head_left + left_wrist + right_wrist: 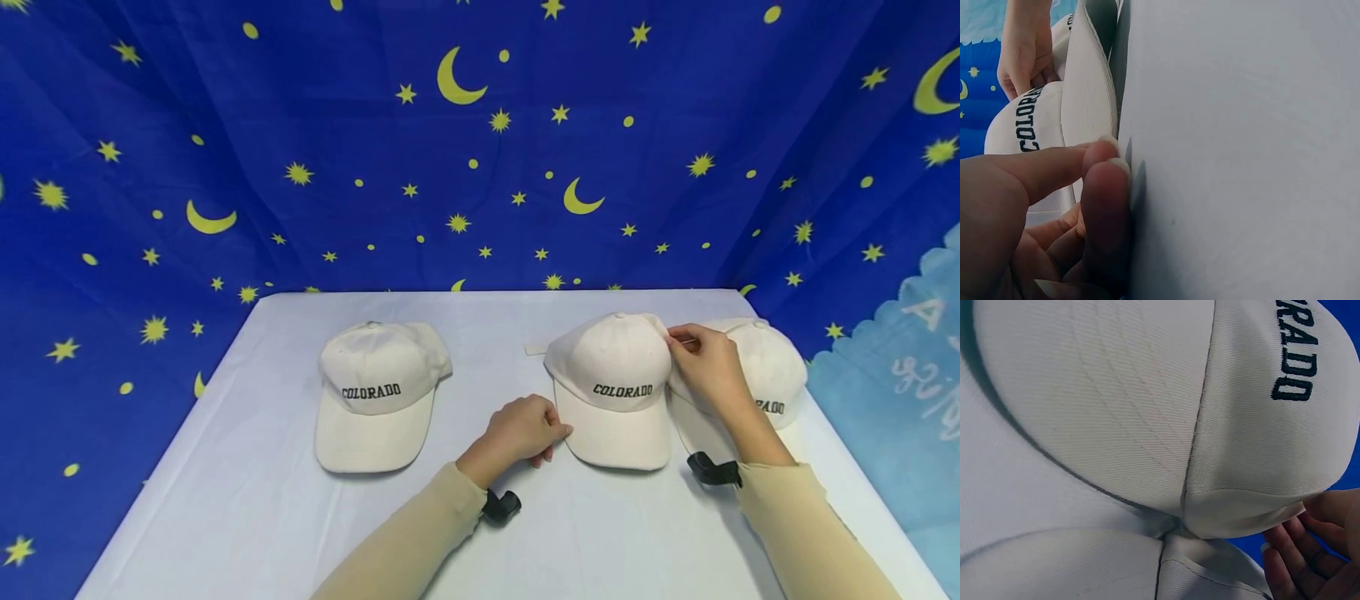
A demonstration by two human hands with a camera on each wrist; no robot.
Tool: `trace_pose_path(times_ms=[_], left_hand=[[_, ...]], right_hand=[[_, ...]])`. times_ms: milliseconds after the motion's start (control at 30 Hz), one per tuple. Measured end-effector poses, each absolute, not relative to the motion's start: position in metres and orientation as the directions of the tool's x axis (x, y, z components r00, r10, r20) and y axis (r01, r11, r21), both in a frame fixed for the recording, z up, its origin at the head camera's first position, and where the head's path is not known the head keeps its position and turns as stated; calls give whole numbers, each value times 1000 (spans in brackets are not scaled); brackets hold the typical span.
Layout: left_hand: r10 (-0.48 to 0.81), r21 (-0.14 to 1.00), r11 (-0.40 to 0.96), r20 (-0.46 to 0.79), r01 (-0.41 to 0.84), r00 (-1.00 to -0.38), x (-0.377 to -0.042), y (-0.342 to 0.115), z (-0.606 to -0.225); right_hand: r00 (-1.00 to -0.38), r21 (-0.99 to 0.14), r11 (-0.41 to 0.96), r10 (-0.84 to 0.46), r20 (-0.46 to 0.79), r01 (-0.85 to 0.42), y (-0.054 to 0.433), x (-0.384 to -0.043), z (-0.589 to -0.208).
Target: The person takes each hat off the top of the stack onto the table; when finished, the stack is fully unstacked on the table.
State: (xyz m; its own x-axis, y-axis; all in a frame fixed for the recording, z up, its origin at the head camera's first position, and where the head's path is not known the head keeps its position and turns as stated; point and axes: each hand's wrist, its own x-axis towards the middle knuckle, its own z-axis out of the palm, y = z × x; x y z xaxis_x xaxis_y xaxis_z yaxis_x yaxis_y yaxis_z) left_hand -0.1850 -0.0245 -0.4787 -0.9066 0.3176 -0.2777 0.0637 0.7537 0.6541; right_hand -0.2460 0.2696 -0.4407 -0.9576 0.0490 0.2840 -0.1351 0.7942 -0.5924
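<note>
A white baseball cap [618, 367] lettered COLORADO sits right of the table's middle, brim toward me. My left hand [525, 429] pinches the left edge of its brim [1091, 81] between thumb and fingertips. On the opposite side, my right hand [708, 367] holds the lower edge of the crown [1260, 444], thumb on one face and fingers behind. Partly behind that hand and forearm is a second white cap [772, 367], close against the held one. Another white COLORADO cap [375, 392] lies apart on the left.
The caps stand on a table with a white cloth [247, 467]. Blue curtains [420, 167] with yellow moons and stars rise behind and at the sides. A light-blue cloth [900, 400] hangs at the right edge. A small strap [536, 350] sticks out left of the held cap.
</note>
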Motion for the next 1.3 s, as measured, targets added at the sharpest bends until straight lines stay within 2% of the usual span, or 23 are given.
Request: trace_pose_path(times_ms=[633,1100,1300], left_hand=[[332,654,751,-254,91,-909,-182,-27,-477],[401,695,702,-204,156,-893,-173,-37,-476],[405,682,705,-163,194,-900,-168,-44,-463]], right_hand=[[-964,-648,751,56,260,-131,266,-240,-432],[-934,-633,739,16,357,-229,251,-233,-413],[-935,-606,764,10,354,-221,241,-228,-403]])
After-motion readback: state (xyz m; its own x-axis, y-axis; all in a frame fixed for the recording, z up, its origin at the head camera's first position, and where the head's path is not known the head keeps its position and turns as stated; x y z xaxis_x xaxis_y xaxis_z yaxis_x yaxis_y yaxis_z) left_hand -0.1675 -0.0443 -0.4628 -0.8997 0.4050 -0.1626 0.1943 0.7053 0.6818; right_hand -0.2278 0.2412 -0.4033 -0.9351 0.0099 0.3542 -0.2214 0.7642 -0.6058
